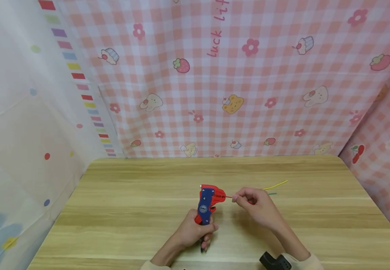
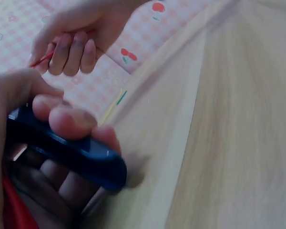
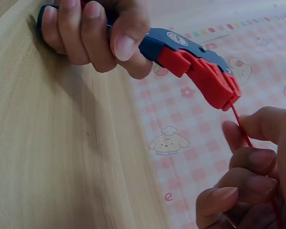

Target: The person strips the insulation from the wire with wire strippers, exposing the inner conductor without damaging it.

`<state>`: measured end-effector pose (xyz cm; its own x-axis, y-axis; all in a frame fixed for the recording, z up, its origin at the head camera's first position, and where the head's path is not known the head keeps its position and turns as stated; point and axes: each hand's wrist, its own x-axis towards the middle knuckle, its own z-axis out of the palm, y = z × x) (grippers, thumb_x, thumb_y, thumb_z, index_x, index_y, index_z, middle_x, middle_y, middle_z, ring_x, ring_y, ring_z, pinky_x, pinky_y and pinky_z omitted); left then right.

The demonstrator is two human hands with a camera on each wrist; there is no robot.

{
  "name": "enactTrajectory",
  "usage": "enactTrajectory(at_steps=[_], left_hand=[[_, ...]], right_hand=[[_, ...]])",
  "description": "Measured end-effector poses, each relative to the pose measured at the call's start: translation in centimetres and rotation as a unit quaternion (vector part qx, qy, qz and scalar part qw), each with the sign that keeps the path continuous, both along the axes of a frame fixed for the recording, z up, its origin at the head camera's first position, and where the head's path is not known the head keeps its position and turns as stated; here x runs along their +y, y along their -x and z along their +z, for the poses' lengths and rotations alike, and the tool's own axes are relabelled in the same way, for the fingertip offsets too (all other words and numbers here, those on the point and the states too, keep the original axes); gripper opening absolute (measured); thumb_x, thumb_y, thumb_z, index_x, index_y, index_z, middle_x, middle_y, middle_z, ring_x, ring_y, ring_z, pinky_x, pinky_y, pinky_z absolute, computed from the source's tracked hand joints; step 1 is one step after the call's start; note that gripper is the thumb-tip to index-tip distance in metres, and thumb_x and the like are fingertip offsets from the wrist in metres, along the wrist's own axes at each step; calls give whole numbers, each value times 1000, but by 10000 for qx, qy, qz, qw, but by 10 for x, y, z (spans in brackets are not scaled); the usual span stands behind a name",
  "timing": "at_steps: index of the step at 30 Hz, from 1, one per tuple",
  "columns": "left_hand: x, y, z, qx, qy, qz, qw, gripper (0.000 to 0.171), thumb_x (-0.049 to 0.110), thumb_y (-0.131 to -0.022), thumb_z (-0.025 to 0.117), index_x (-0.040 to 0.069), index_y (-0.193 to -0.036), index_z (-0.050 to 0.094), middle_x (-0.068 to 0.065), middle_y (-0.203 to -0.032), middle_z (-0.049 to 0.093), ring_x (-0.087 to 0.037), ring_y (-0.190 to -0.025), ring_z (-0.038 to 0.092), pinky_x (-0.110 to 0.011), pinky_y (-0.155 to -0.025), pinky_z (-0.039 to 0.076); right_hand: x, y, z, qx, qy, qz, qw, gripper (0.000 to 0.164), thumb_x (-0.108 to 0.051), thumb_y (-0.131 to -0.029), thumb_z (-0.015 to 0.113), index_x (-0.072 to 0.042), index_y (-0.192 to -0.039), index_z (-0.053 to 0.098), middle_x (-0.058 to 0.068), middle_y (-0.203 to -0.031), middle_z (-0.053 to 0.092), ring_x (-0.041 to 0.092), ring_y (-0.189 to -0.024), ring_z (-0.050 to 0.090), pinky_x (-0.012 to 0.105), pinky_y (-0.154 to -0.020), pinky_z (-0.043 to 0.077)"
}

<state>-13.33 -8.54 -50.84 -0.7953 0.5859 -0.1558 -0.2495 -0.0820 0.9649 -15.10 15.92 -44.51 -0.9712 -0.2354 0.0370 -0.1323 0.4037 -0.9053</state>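
the hand tool is coloured dark blue and bright red, and marked with a round, pale badge. the thin wire is coloured plain red; one yellow strand and one green strand are seen. the tabletop is streaked with yellowish-brown wood grain. the back cloth is checked in pink and white and printed with pink flowers and red strawberries. the white left cloth is dotted in several colours; the right cloth is checked pink with red cherries. the sleeves are coloured cream.
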Motion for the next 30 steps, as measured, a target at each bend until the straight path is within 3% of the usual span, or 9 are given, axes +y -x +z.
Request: enactTrajectory(at_steps=[11,17,24,30], left_hand=[[-4,5,-5,-92,-117,-322,9994,14,12,-98,67,4,-94,56,2,-64,64,-14,-53,65,-29,-58,61],[-6,6,-4,-29,-228,-460,9987,12,11,-99,65,3,-97,56,1,-67,67,-14,-57,67,-30,-61,62],[-6,7,-3,-49,-262,-514,9983,13,13,-99,66,4,-98,57,1,-69,67,-14,-58,67,-30,-61,62],[-6,6,-2,-25,-243,-506,9984,11,12,-100,65,4,-97,58,2,-68,68,-14,-58,67,-29,-60,62]], right_hand=[[3,1,1,-34,-170,-9,9998,17,-30,-96,72,-14,-94,76,-5,-64,47,5,-56,40,20,-49,32],[5,1,2,290,-193,-10,9994,13,-30,-94,75,-18,-92,78,-3,-66,53,5,-57,43,20,-50,35],[7,3,-1,985,-457,-106,9940,5,-27,-92,77,-23,-89,80,-8,-74,66,6,-62,47,20,-54,39],[6,4,-2,1319,-462,-171,9900,3,-24,-90,79,-24,-87,80,-11,-74,64,6,-64,49,20,-56,41]])
